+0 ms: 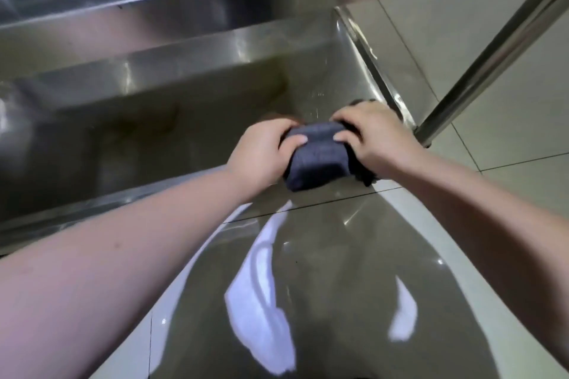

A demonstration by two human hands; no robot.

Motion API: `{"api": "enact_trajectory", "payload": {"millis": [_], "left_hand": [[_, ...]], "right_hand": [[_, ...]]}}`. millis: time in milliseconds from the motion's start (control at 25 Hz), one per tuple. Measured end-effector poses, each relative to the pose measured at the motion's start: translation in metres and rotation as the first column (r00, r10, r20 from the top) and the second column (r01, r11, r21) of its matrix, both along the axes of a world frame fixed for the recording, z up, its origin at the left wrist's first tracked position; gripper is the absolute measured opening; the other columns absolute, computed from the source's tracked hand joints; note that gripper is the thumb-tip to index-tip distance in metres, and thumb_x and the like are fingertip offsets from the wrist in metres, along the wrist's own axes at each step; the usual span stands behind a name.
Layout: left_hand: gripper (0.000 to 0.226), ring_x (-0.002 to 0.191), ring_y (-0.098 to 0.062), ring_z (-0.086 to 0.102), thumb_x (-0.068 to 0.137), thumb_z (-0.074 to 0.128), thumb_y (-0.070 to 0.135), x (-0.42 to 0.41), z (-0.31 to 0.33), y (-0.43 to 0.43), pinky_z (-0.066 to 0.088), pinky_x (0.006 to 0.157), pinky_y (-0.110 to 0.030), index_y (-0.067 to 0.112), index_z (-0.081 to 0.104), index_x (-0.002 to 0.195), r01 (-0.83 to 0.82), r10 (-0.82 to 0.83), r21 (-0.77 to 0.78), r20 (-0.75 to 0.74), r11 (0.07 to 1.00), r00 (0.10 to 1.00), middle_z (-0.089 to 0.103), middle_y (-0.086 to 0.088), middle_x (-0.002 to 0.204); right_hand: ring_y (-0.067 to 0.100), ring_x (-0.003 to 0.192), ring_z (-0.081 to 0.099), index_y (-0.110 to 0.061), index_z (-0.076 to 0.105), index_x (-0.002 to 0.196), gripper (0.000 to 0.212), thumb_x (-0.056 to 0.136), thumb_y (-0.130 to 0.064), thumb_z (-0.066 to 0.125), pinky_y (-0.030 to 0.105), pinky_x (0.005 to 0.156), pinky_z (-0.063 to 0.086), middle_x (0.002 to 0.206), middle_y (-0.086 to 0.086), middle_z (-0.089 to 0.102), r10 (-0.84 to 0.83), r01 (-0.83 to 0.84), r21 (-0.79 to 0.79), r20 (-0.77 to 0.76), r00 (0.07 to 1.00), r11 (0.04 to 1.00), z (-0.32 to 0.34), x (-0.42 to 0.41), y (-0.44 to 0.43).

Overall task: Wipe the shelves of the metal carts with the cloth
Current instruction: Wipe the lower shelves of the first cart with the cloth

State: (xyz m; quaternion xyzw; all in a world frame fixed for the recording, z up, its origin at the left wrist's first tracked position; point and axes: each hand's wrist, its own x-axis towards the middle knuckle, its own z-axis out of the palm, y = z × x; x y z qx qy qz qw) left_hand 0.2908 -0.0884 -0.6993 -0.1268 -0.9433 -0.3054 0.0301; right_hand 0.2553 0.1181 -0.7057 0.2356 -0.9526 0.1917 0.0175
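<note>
My left hand [261, 154] and right hand [378, 135] grip the folded cloth [317, 157] between them, at the shelf's [154, 120] near-right corner.

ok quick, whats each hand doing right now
left hand: closed, fingers curled round the left end of the folded grey cloth.
right hand: closed, holding the right end of the same cloth.
</note>
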Motion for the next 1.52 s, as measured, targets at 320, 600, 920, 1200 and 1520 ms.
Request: {"api": "enact_trajectory", "payload": {"millis": [320,600,920,1200,1520], "left_hand": [[0.050,0.145,-0.030,0.022,0.100,0.040,0.042,-0.059,-0.067,-0.052,0.018,0.118,-0.045,0.033,0.035,0.149,-0.390,0.395,-0.388,-0.071,0.835,0.916,0.033,-0.004,0.156],[0.056,0.150,-0.030,0.000,0.098,0.015,0.058,-0.084,-0.100,-0.086,-0.006,0.113,-0.063,0.045,0.008,0.153,-0.373,0.446,-0.531,0.010,0.761,0.895,0.007,0.003,0.164],[0.053,0.150,-0.023,-0.002,0.102,0.020,0.049,-0.083,-0.101,-0.089,-0.006,0.115,-0.057,0.045,0.007,0.153,-0.381,0.454,-0.512,0.019,0.770,0.891,0.004,0.005,0.164],[0.053,0.151,-0.024,-0.001,0.103,0.020,0.044,-0.085,-0.101,-0.090,-0.005,0.116,-0.057,0.044,0.006,0.154,-0.394,0.461,-0.505,0.009,0.768,0.887,0.002,0.006,0.164],[0.053,0.150,-0.027,0.000,0.102,0.021,0.044,-0.084,-0.105,-0.088,-0.003,0.115,-0.059,0.044,0.007,0.153,-0.406,0.454,-0.507,-0.033,0.760,0.891,0.004,0.005,0.164]], "right_hand": [[0.033,0.149,-0.005,-0.051,0.014,0.150,0.059,0.096,-0.056,0.037,0.054,0.118,-0.007,0.164,-0.008,0.000,-0.070,0.020,0.306,0.150,0.986,0.952,-0.052,-0.032,-0.052],[0.043,0.146,-0.016,-0.062,-0.027,0.136,0.057,0.081,-0.069,-0.014,0.071,0.102,-0.019,0.162,-0.009,-0.017,-0.069,0.046,0.403,0.043,0.997,0.914,-0.081,-0.020,-0.051],[0.043,0.146,-0.012,-0.058,-0.005,0.146,0.052,0.097,-0.064,0.010,0.073,0.108,-0.007,0.164,-0.007,-0.008,-0.121,0.059,0.358,0.152,0.981,0.932,-0.070,-0.181,-0.128],[0.039,0.148,-0.002,-0.057,0.008,0.148,0.055,0.094,-0.065,0.010,0.070,0.110,0.001,0.163,-0.010,0.008,-0.055,0.024,0.302,0.096,0.994,0.953,-0.073,-0.099,-0.093],[0.039,0.148,0.001,-0.061,0.000,0.145,0.055,0.091,-0.067,0.002,0.069,0.110,-0.001,0.164,-0.012,0.005,0.058,-0.067,0.328,0.038,0.998,0.942,-0.076,-0.053,-0.085]]}}
